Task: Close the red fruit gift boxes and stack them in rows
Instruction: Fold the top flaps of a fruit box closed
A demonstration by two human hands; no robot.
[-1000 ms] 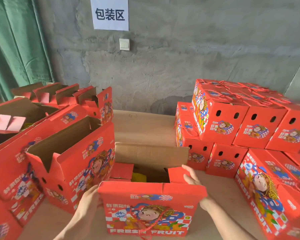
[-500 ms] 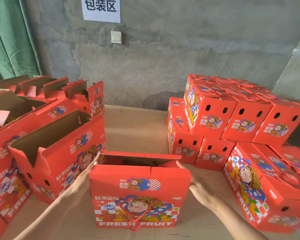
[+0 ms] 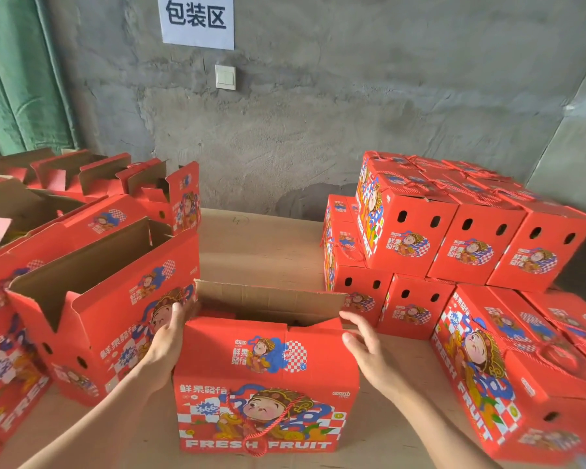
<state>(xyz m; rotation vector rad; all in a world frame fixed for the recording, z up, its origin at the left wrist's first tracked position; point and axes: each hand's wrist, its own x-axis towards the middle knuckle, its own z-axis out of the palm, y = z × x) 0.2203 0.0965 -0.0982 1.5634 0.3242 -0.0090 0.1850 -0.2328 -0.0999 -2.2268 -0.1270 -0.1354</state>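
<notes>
Box (image 3: 268,384) stands long axis left-right; left hand (image 3: 170,336) flat on its left end, right hand (image 3: 366,348) spread beside its right.

All that showed of the person was a pair of slim forearms (image 3: 109,411) and the hands. The left hand (image 3: 168,336) and right hand (image 3: 369,353) were bare, same for both arms up to the frame's edge.

1. The front gift box (image 3: 268,374) is red printed cardboard with a faint sheen; its raised flap (image 3: 268,299) shows matt brown corrugated board.
2. Its handle (image 3: 251,434) is twisted red cord.
3. The wall (image 3: 352,113) is rough grey cement.
4. The curtain (image 3: 17,79) is green cloth.
</notes>
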